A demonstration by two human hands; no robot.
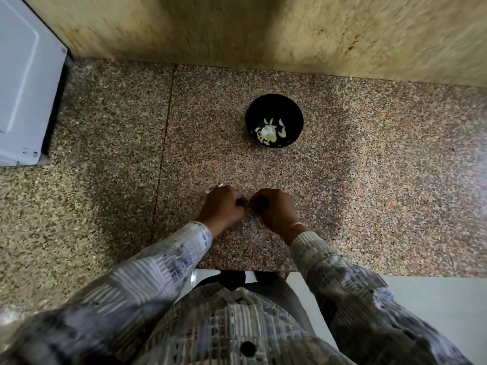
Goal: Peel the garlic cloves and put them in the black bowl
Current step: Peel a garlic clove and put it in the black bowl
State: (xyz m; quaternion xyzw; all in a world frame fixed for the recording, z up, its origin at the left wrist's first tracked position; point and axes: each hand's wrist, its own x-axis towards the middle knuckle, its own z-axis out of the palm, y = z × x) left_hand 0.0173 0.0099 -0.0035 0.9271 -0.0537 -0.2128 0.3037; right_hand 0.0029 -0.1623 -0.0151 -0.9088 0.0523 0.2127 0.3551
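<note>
Granite counter (369, 180), black bowl (274, 104) of peeled garlic cloves (267, 131) above centre, left hand (222, 206) and right hand (274, 209) curled together below, whatever they hold hidden.

Shows a round black bowl (274, 101), glossy and upright, toward the back of the speckled tabletop (369, 180). Holds in its bottom a small heap of peeled garlic cloves (268, 133), cream-white to yellowish, bunched at the near-left side, with a few curved ones lying apart. Leaves one pale sliver (220, 185) just past the left hand (222, 205), too small to tell clove from skin.
</note>
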